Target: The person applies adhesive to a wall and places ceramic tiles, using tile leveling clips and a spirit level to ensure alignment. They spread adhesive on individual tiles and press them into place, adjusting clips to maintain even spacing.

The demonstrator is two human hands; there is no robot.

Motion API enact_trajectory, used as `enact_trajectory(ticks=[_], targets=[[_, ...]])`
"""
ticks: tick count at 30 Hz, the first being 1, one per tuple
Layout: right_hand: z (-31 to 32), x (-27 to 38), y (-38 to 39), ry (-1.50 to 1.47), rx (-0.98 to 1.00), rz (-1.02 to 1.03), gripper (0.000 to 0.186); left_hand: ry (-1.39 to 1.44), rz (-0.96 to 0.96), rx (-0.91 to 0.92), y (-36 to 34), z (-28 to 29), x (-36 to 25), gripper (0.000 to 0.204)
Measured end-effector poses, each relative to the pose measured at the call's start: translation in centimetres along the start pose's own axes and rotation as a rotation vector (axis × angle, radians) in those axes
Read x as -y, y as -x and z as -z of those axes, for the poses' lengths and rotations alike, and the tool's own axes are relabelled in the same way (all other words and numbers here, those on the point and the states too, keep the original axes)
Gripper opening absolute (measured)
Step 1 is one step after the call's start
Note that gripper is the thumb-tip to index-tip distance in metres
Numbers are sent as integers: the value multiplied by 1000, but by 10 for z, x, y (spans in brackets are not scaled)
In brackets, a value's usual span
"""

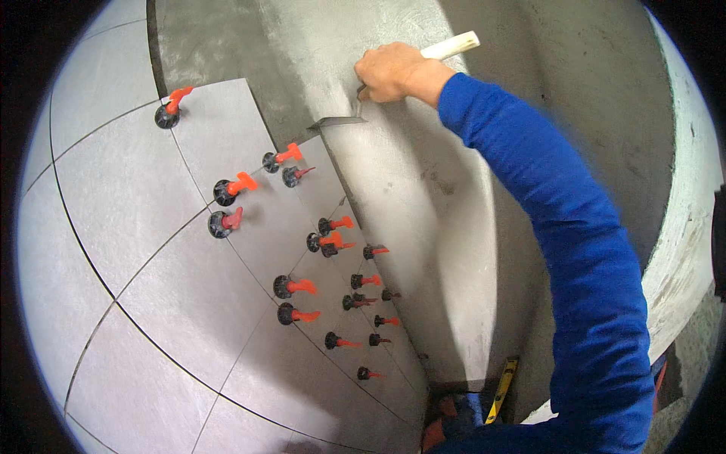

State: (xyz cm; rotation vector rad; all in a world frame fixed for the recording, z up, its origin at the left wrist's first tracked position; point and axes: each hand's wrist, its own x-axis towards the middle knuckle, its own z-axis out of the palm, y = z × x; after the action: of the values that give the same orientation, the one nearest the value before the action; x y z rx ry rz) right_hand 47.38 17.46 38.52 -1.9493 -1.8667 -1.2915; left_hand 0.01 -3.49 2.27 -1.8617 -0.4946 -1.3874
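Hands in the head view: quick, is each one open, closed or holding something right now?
Left hand: not in view, so its state cannot be told.
Right hand: closed, holding a white-handled trowel.

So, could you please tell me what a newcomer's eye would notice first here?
Probably the bright blue sleeve arching down the right side, and at upper middle the right hand gripping a trowel. Next, perhaps, the orange-red knobs on black bases, dotted over the pale tiles from upper left to lower centre.
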Motion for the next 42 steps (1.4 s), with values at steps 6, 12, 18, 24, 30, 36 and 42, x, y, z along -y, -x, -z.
enact_trajectory(ticks=[6, 12, 18, 24, 30, 36, 42], targets=[[7, -33, -15, -78, -274, -208, 39, -48, 146, 88, -3, 7, -12, 28], [1, -1, 4, -92, -95, -74, 35, -44, 163, -4, -1, 0, -14, 26], [-10, 1, 3, -202, -165, -235, 35, -93, 229, -51, 5, -6, -24, 28], [-83, 65, 15, -967, -444, -318, 45, -206, 245, -34, -1, -16, -27, 29], [-108, 126, -3, -1225, -429, -277, 50, -355, 279, -8, -6, -22, -32, 30], [-112, 121, -12, -1318, -478, -209, 48, -400, 303, 0, -3, -24, -35, 29], [-132, 96, -25, -1212, -520, -322, 39, -438, 331, 42, -6, -26, -38, 29]])
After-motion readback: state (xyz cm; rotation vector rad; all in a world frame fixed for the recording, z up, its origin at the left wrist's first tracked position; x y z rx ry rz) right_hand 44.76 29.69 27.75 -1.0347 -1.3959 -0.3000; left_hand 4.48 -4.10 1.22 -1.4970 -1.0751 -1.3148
